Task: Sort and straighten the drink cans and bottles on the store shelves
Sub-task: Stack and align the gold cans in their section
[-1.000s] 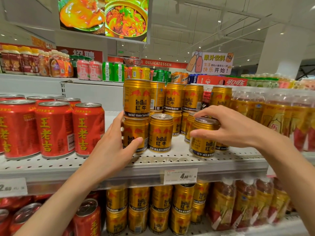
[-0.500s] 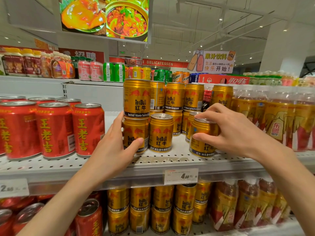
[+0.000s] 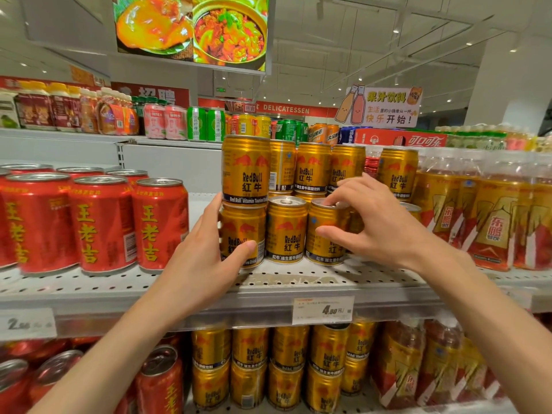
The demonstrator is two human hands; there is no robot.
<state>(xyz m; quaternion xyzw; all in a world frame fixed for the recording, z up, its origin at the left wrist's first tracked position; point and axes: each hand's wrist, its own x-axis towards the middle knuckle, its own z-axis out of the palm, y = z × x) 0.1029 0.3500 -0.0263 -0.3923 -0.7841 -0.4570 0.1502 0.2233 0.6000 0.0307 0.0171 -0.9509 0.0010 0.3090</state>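
Note:
Gold Red Bull cans stand in stacked rows on the middle shelf [image 3: 298,282]. My left hand [image 3: 206,258] wraps around the bottom-left gold can [image 3: 242,231], thumb across its front, with another gold can [image 3: 246,170] stacked on top of it. My right hand [image 3: 373,222] grips a front gold can [image 3: 324,240] from the right, fingers on its lid and thumb on its side. That can stands close beside the middle front can [image 3: 286,228].
Red Wanglaoji cans [image 3: 101,222] fill the shelf's left part, with a gap between them and the gold cans. Amber drink bottles [image 3: 490,216] crowd the right. More gold cans [image 3: 298,363] sit on the shelf below. A price tag [image 3: 323,309] hangs on the shelf edge.
My right hand has slid the front gold can leftward until it stands next to the middle front can. My left hand has stayed on the bottom-left can.

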